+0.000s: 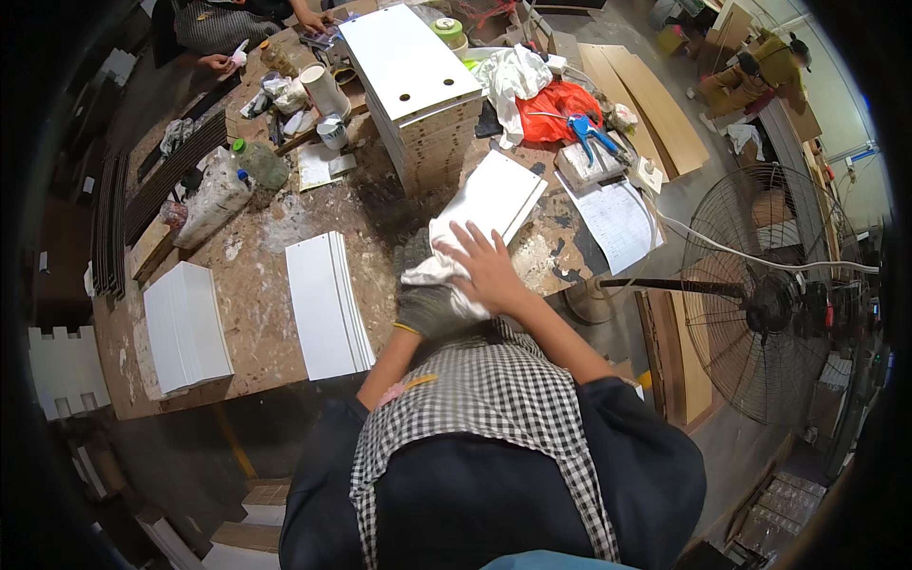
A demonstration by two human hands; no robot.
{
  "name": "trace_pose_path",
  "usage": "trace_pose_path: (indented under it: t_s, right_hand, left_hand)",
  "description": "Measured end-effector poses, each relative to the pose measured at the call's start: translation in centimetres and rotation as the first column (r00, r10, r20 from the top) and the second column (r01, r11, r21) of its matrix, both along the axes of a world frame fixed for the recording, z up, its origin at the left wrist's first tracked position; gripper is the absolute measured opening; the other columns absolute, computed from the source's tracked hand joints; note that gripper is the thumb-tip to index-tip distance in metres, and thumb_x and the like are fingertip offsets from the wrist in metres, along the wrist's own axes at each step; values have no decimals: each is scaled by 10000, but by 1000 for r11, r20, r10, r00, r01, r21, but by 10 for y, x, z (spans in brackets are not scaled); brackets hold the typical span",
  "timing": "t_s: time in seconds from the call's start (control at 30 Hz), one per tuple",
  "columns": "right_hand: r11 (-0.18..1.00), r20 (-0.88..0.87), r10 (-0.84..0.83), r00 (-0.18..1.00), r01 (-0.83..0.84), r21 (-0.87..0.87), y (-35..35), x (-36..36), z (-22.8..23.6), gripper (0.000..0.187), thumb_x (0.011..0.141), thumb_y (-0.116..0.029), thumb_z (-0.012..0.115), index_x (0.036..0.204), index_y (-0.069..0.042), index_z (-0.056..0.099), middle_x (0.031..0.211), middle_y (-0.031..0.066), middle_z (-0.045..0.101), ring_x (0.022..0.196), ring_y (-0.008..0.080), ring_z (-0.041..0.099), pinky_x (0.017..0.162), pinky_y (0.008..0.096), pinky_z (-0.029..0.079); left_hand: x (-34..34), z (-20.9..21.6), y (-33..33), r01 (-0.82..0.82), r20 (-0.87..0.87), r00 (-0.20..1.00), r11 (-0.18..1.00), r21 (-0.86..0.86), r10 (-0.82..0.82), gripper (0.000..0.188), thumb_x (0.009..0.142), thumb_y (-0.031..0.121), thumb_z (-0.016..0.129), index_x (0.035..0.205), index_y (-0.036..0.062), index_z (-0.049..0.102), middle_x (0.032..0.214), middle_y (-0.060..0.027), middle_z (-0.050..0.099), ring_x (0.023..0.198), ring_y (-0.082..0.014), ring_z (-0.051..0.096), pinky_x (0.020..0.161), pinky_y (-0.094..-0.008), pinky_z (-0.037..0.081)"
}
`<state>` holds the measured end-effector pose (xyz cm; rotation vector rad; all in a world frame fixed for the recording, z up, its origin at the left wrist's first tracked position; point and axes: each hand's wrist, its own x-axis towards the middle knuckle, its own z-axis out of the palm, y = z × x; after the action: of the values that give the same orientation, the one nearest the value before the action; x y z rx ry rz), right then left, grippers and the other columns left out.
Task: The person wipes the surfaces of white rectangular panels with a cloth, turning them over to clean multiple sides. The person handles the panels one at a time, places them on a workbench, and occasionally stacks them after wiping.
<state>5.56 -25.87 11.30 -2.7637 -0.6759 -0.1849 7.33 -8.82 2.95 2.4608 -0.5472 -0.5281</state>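
A white board (491, 196) lies slanted at the table's near edge, in front of me, with more white edges showing along its right side. My right hand (486, 269), bare, rests with spread fingers over a crumpled white cloth (439, 269) on the board's near end. Close by on the left is my left hand (427, 312) in a dark grey-green glove, at the board's near left corner. Motion blurs the glove and the cloth covers part of it, so its grip is unclear. To the left stand two stacks of white boards, one nearer (326, 306), one farther off (185, 328).
Beyond my hands rises a tall stack of white-topped panels (411, 59). Right of it are a red plastic bag (559, 106), a blue-handled tool (591, 135) and a paper sheet (619, 228). A large fan (765, 304) stands at right. A co-worker's hand (220, 63) shows at top left.
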Motion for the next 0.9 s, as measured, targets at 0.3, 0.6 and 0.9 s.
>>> trace_pose_path:
  t_s: [0.3,0.6,0.9]
  right_hand:
    - [810,-207,-580,788,585,-41,-164,204,-4,434,927,-431,570,1143,-66,664,1102,215,694,1017,398,666,875,487,524]
    - [996,-235,36,971,-55,-72,29,31,22,540,887,-319,644,1418,-297,549,1591,138,353,1443,335,370,1120,582,299]
    - [721,-520,217,826,224,656,-58,48,66,384,804,-235,656,1158,-95,711,1230,123,689,1203,283,616,1034,489,455]
  left_hand:
    - [-27,49,34,-283,310,872,907,-311,378,1225,731,667,756,1568,0,159,1542,-311,266,1465,-435,234,1239,-484,126]
    - [-46,32,73,-231,-272,961,705,-671,56,467,997,380,561,1329,53,524,1242,-120,614,1027,-242,637,996,-428,504]
    - [-41,25,65,-843,-812,523,299,-447,260,319,969,278,661,1169,33,624,1013,-79,672,913,-217,637,787,-369,559]
